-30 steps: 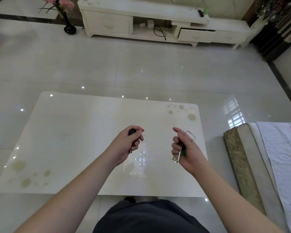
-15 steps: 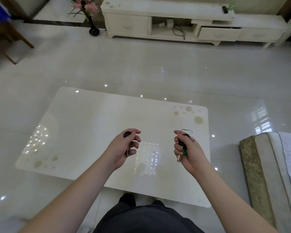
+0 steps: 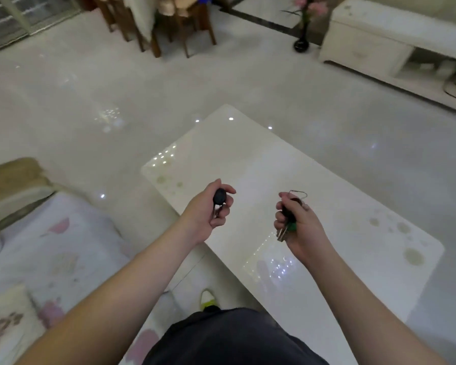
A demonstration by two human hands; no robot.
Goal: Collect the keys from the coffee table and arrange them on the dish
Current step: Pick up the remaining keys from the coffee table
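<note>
My left hand (image 3: 204, 213) holds a key with a round black head (image 3: 219, 196), pinched between thumb and fingers above the near left edge of the glossy white coffee table (image 3: 327, 201). My right hand (image 3: 302, 227) grips a bunch of keys (image 3: 287, 227) with a green head, silver blades poking out below and a wire ring (image 3: 299, 194) sticking out on top. Both hands hover over the table, about a hand's width apart. No dish is in view.
A sofa with a floral cover (image 3: 45, 248) lies at the left. Wooden chairs (image 3: 169, 25) stand at the back, a black vase with pink flowers (image 3: 302, 43) and a white TV cabinet (image 3: 395, 46) at the back right. Shiny tiled floor (image 3: 90, 101) surrounds the table.
The view has swung to the left, so the table now runs diagonally and the sofa on the left appears. Both hands keep the same hold on their keys.
</note>
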